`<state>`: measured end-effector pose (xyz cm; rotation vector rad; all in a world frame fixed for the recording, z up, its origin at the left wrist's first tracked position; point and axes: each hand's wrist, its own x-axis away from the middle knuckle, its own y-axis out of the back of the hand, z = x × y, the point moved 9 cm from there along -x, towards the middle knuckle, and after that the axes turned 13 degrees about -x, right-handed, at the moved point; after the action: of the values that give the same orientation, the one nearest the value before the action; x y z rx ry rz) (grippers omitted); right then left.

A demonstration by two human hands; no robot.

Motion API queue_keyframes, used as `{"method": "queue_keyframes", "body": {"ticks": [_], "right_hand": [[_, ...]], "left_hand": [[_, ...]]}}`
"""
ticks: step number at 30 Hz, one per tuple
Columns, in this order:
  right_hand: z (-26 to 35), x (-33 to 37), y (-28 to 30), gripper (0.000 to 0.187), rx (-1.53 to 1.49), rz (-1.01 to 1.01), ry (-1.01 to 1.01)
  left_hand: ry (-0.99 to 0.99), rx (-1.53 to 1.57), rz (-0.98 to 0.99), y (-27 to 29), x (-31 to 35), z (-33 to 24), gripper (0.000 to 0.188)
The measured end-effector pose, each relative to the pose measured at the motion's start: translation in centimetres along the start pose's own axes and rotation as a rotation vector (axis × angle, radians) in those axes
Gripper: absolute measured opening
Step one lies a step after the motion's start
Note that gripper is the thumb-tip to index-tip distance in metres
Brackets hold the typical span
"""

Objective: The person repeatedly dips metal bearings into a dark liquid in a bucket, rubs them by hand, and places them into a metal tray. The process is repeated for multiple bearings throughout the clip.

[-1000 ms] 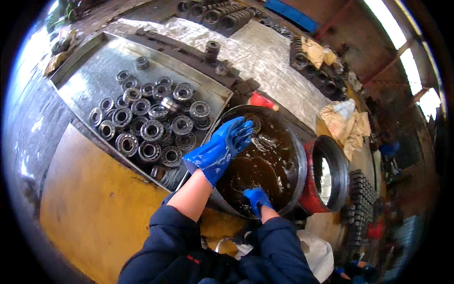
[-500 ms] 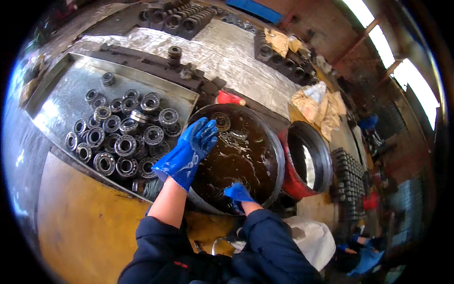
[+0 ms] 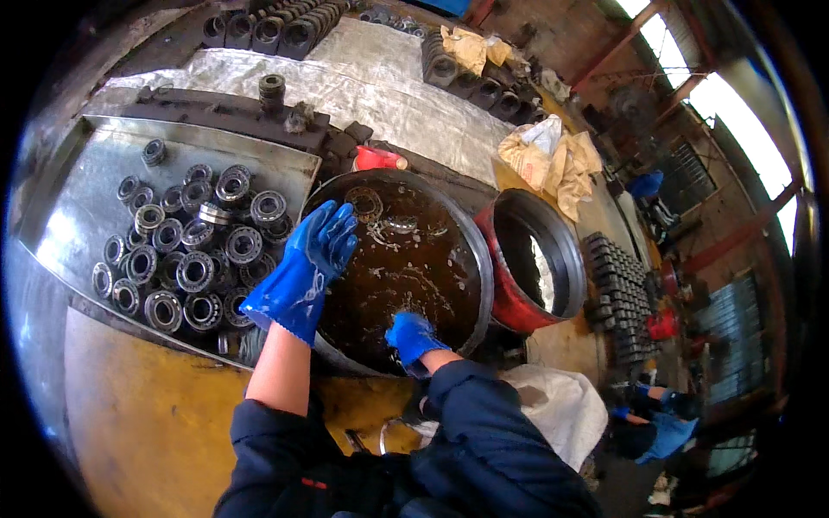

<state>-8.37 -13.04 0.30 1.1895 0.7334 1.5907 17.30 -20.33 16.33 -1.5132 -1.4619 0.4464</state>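
Observation:
My left hand (image 3: 313, 252), in a long blue rubber glove, hovers over the left rim of a round drum (image 3: 490, 276) of dark brown liquid. Its fingers are stretched out and nothing is in them. Down at the liquid's near side is my right hand (image 3: 411, 338), gloved in the same blue; its fingers are hidden, so I cannot tell what they hold. A bearing ring (image 3: 363, 204) shows at the drum's far left, with a shiny curved piece (image 3: 401, 223) beside it. Many greasy metal bearings (image 3: 195, 270) crowd a metal tray (image 3: 95, 164) left of the drum.
A red drum (image 3: 509, 298) stands close on the right. Behind the main drum lies a red object (image 3: 378, 159), with brown sacks (image 3: 553, 164) farther right. Stacked metal parts (image 3: 617, 293) line the right side. Another person (image 3: 667, 430) in blue is at lower right.
The whole view has shifted, so things sit farther left and higher. Against the drum, both hands keep nearly the same places; slightly more of the right glove shows above the liquid.

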Motion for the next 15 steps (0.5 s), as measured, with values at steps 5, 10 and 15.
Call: {"method": "queue_keyframes", "body": {"ticks": [5,10,15], "right_hand": [[3.1,-0.6,-2.6,0.034,0.616,0.276,0.408],[-0.6,-1.0,0.8,0.043,-0.123,0.228,-0.117],[0.8,-0.5,-0.9,0.042,0.228,0.203,0.189]], "left_hand": [[0.039,0.003,0.008,-0.7,-0.9,1.1,0.03],[-0.054,-0.016,0.075,-0.2,-1.0,-0.8,0.031],[-0.038,-0.006,0.028,0.3,-1.3,1.0,0.03]]}}
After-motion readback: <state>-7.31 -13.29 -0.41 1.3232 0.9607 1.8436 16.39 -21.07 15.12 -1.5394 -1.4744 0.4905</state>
